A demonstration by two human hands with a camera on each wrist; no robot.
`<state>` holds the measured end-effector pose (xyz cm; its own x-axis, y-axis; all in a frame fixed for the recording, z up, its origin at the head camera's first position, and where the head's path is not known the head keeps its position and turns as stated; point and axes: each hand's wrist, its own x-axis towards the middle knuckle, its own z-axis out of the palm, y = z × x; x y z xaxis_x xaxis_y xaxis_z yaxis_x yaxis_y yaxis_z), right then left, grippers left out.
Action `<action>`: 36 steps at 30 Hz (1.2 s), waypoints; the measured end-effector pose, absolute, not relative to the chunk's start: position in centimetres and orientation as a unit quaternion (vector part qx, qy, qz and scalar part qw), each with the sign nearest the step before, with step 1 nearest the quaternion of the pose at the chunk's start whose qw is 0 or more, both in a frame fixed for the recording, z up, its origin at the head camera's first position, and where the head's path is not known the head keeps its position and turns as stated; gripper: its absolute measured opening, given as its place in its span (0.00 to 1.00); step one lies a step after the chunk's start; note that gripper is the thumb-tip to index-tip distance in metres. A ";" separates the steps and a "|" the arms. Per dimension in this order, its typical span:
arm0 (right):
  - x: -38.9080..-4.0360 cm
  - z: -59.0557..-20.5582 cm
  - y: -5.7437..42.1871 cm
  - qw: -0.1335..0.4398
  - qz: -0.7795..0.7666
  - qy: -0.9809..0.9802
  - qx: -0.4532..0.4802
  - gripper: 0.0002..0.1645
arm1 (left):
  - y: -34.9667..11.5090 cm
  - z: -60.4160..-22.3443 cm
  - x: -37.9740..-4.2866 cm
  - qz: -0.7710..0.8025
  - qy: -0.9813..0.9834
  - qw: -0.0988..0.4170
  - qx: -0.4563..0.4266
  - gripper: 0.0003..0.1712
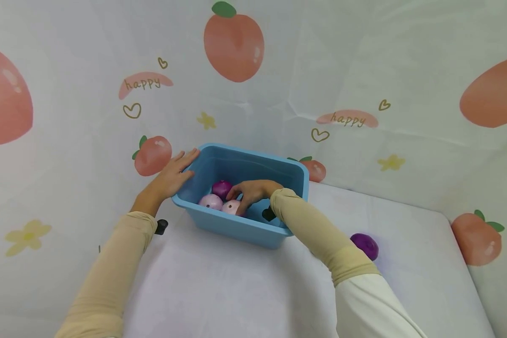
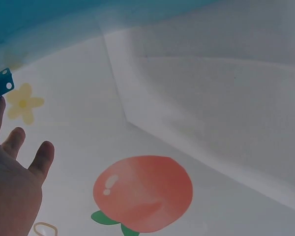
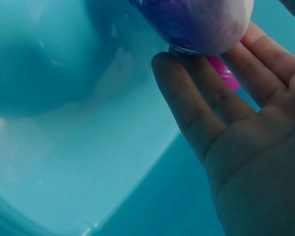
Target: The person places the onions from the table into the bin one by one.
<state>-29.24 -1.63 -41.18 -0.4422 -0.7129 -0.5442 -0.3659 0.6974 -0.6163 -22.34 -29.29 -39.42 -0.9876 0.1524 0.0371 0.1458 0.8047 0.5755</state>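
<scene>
A light blue plastic bin (image 1: pixel 236 231) stands on the white table against the back cloth. Inside at its left lie a magenta onion-like round thing (image 1: pixel 222 188), a pale pink ball (image 1: pixel 211 202) and another pale pink ball (image 1: pixel 231 206) with a dark dot. My right hand (image 1: pixel 253 191) reaches into the bin, its fingers and thumb around this second ball. In the right wrist view the ball (image 3: pixel 201 24) looks glossy, purple and white, against the fingers. My left hand (image 1: pixel 173 176) rests on the bin's left rim, fingers stretched out.
A dark purple round thing (image 1: pixel 365 246) sits on the white table to the right of the bin, partly behind my right sleeve (image 1: pixel 317 230). White cloth printed with fruit (image 1: pixel 234 47) rises behind and at both sides. A black wrist piece (image 1: pixel 162 227) shows below my left wrist.
</scene>
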 end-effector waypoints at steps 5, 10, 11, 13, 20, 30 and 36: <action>-29.1 -41.1 -1.6 0.456 -0.221 0.804 -0.310 0.48 | -29.2 -39.5 -22.4 0.300 0.951 0.007 0.077 0.38; -29.1 -41.1 -1.7 0.484 -0.227 0.793 -0.293 0.49 | -29.2 -39.4 -22.3 0.300 0.951 0.008 0.073 0.38; -29.1 -41.1 -1.7 0.486 -0.226 0.792 -0.291 0.49 | -29.2 -39.4 -22.2 0.300 0.951 0.009 0.073 0.38; -29.1 -41.1 -1.7 0.489 -0.226 0.792 -0.289 0.49 | -29.2 -39.3 -22.2 0.300 0.951 0.008 0.073 0.38; -29.2 -41.3 -1.5 0.496 -0.225 0.791 -0.281 0.47 | -29.1 -39.1 -22.1 0.299 0.951 0.009 0.074 0.38; -29.4 -39.3 -0.8 0.429 -0.264 0.808 -0.305 0.46 | -29.3 -39.5 -22.3 0.301 0.950 0.006 0.083 0.38; -28.3 -36.2 0.9 0.352 -0.328 0.806 -0.346 0.38 | -29.5 -39.5 -22.3 0.302 0.949 0.005 0.089 0.38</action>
